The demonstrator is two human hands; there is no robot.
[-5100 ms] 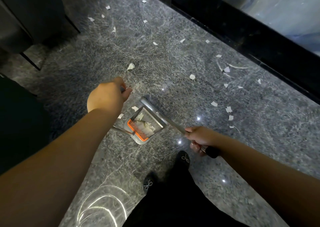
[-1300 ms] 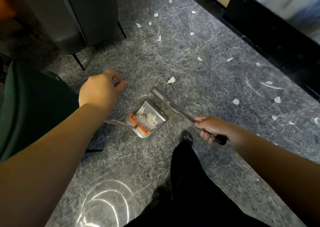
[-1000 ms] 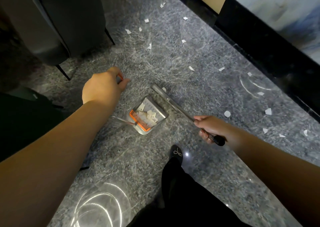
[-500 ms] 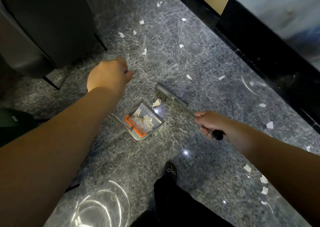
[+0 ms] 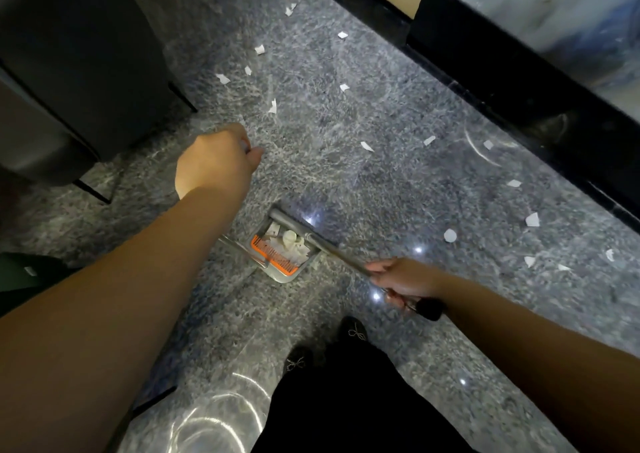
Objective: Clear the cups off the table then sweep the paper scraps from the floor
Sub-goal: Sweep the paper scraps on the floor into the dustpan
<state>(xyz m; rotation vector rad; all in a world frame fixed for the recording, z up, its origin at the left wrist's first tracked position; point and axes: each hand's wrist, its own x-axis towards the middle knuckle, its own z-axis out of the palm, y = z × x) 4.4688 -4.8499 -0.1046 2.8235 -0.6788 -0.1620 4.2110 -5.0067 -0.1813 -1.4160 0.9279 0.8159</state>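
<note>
A grey dustpan [image 5: 286, 274] with an orange comb edge stands on the marble floor, holding several white paper scraps [image 5: 290, 243]. My left hand [image 5: 214, 160] grips the top of the dustpan's long handle, which my forearm mostly hides. My right hand [image 5: 403, 279] grips the thin broom handle [image 5: 337, 253] near its black end cap. The grey broom head [image 5: 287, 222] lies against the dustpan's mouth. More white scraps [image 5: 450, 235] lie scattered over the floor ahead and to the right.
A dark chair [image 5: 76, 54] on thin legs stands at the upper left. A black skirting [image 5: 519, 82] and pale wall run along the right. My black shoes [image 5: 353, 329] and dark trousers are below the dustpan.
The broom head has swept a crumpled scrap into the dustpan and now lies against its mouth. The view has shifted forward, so the chair and dustpan sit lower in the frame.
</note>
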